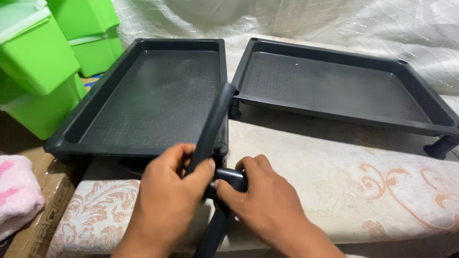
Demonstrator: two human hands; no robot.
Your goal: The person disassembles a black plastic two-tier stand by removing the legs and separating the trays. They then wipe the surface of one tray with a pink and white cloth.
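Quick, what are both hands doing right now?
Left hand: closed on a black plastic tube.
Right hand: closed on a short black connector piece at the tube's base.

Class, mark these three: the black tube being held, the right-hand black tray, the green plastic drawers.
black tube (pixel 213 125), head view, middle of its shaft.
right black tray (pixel 334 91), head view, bare floor.
green drawers (pixel 38 62), head view, front face.
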